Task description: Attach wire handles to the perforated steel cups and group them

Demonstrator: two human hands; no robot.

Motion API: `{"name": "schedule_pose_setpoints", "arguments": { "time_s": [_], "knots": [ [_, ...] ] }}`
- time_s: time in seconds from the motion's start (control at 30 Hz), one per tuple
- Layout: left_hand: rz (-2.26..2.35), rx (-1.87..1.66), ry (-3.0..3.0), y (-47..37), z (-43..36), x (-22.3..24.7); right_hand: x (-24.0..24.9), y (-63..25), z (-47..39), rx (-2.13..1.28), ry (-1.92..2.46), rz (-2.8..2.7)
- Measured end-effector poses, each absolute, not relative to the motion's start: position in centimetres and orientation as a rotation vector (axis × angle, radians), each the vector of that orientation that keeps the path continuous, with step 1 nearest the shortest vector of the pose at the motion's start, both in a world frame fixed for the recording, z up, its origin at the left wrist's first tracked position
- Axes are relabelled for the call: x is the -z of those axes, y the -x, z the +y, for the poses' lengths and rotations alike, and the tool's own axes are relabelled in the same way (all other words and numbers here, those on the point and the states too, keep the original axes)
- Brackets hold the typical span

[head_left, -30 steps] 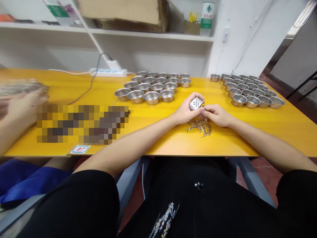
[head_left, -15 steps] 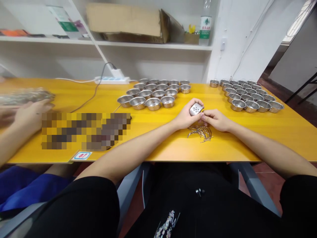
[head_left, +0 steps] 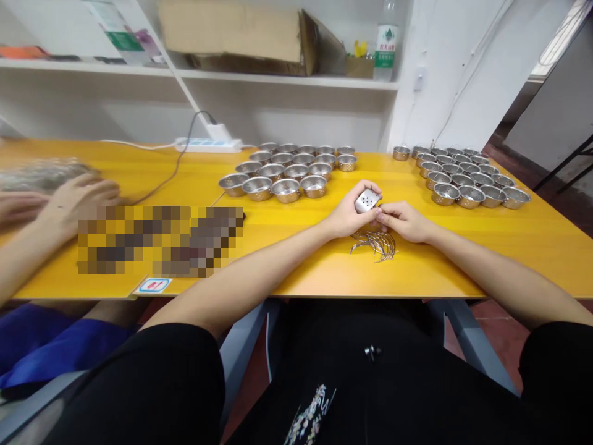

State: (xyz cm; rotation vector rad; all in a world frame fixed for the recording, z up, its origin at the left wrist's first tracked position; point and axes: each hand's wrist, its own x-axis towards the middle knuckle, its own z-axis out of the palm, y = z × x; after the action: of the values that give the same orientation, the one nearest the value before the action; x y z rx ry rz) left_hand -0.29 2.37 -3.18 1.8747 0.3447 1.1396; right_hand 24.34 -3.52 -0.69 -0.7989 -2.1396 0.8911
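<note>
In the head view my left hand [head_left: 346, 215] is wrapped round a small perforated metal strainer cup [head_left: 367, 201], tilted with its holed bottom towards me. The fingertips of my right hand [head_left: 404, 220] are pinched together at the cup's lower right edge, touching the left fingers. Whatever sits in that pinch is hidden. Just below both hands lies a loose pile of thin curved metal wires [head_left: 385, 247] on the yellow table. Rows of similar cups [head_left: 286, 190] stand behind and to the left of my hands.
More cups, several with wire handles [head_left: 471, 195], stand in rows at the right. A power strip [head_left: 208, 145] with a cable lies at the back. On the left, a co-worker's hands [head_left: 76, 204] are beside a heap of metal pieces [head_left: 46, 175]. Two blurred-out dark items lie between us.
My hands and the cup hold nearly the same pose. The co-worker's hand at the left has moved a little to the right. The whole view has shifted slightly.
</note>
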Motion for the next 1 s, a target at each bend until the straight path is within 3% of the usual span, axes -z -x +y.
{"name": "schedule_pose_setpoints", "arguments": {
  "time_s": [0.3,1.0],
  "knots": [
    [0.156,-1.255,-1.957,-0.2,3.9,3.9,0.5,-24.9,-3.3,-0.876,0.731,-2.153],
    [0.462,-1.208,-2.197,0.1,3.3,3.4,0.8,-24.2,-3.0,-0.698,0.774,-1.918]
  ]
}}
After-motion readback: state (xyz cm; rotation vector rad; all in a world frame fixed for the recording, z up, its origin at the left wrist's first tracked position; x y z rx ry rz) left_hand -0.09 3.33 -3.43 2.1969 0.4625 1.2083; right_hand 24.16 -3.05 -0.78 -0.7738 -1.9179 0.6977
